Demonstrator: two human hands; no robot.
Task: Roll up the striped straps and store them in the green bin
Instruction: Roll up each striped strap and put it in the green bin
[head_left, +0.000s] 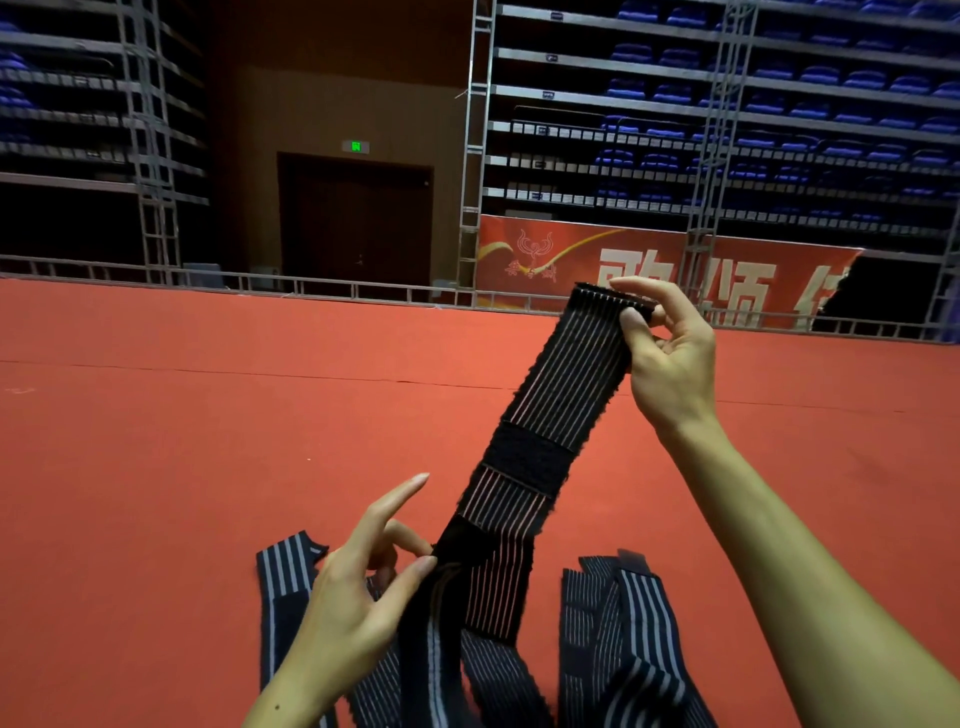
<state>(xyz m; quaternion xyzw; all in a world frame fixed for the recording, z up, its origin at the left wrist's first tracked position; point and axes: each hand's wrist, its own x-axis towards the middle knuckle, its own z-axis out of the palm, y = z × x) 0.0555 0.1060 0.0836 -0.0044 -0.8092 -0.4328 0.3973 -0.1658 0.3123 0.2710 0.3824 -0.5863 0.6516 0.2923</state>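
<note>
A black strap with thin pale stripes (556, 395) stretches diagonally up from the floor, with black hook-and-loop patches across it. My right hand (670, 358) pinches its upper end, which is folded over between thumb and fingers. My left hand (358, 587) pinches the strap's left edge lower down with thumb and middle finger, and the index finger points out straight. More dark striped straps (623, 639) lie in a loose heap on the red floor below my hands. No green bin is in view.
Red carpeted floor (182, 441) spreads all around. A low metal rail (311, 286) runs along its far edge. Behind stand truss towers, a red banner (649, 270), a dark door and rows of blue seats.
</note>
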